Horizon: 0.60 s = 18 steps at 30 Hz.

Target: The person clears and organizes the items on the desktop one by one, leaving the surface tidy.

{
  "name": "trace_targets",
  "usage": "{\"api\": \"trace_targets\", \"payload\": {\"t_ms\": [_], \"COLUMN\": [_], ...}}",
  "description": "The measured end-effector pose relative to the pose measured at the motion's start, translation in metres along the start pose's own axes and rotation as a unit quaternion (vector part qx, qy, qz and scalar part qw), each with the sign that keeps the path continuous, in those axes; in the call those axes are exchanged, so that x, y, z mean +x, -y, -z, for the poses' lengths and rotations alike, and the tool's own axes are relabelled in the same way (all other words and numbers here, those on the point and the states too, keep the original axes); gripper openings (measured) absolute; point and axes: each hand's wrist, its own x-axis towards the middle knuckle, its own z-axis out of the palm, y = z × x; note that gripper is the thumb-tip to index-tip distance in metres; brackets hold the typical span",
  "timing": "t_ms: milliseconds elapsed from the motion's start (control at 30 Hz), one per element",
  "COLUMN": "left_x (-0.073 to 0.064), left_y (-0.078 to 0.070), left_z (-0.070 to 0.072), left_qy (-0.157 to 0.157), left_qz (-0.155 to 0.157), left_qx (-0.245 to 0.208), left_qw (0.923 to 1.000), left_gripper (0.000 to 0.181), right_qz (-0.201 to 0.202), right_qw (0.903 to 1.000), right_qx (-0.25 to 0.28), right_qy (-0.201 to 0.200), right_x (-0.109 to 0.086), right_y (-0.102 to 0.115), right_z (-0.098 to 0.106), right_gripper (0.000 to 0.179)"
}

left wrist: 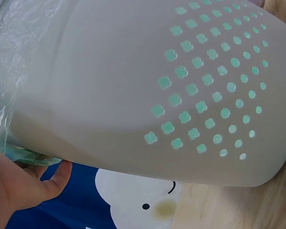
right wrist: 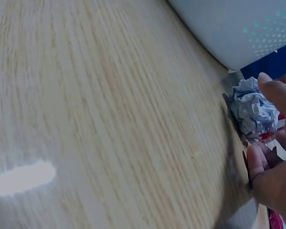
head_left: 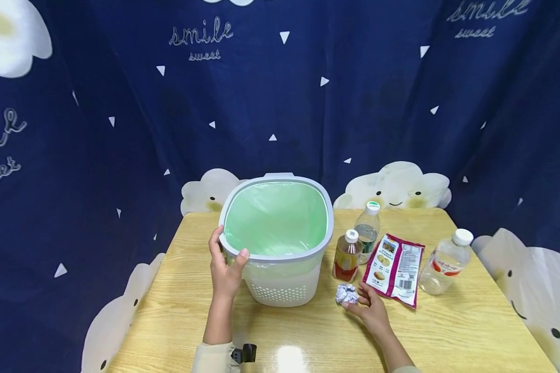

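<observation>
A light grey trash bin [head_left: 287, 282] with a perforated lower wall stands on the table, lined with a green plastic bag [head_left: 275, 217]. My left hand [head_left: 226, 269] grips its rim at the left front corner. Part of that hand shows at the lower left of the left wrist view, against the bag's overhang. In front of the bottles lies a crumpled paper ball [head_left: 346, 294]. Beside it is my right hand [head_left: 371, 311], thumb and fingers spread around its near right side. The right wrist view shows the paper ball [right wrist: 252, 107] on the tabletop, close to the fingers.
Right of the bin stand a bottle with amber contents [head_left: 347, 259] and a clear bottle [head_left: 367, 230]. A purple-and-white snack packet [head_left: 395, 269] lies flat, with a larger clear bottle [head_left: 445, 264] tilted beside it. A dark blue curtain [head_left: 270, 93] hangs behind the wooden table [head_left: 168, 311].
</observation>
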Motion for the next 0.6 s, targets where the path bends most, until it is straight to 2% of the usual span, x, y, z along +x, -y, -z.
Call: {"api": "trace_targets", "payload": {"t_ms": [167,400,600], "left_x": [0.0004,-0.0002,-0.0006], "left_y": [0.0008,0.0021,0.0022], "left_z": [-0.0005,0.0001,-0.0002], "left_qy": [-0.003,-0.002,-0.004], "left_qz": [-0.003,-0.003,0.001], "left_qx": [-0.001,0.001,0.003], "left_qw": [1.0000,1.0000,1.0000], "left_gripper": [0.076,0.076,0.075], "right_qz": [0.012,0.046,0.044], "right_qw": [0.9989,0.9954,0.9938], "right_qx": [-0.044,-0.083,-0.100], "right_qy": [-0.004,-0.011,-0.022], "right_x": [0.0016,0.0024,0.0028], "right_y": [0.0024,0.0049,0.0034], "right_z": [-0.0033,-0.0069,-0.0073], "right_gripper": [0.081,0.063,0.061]}}
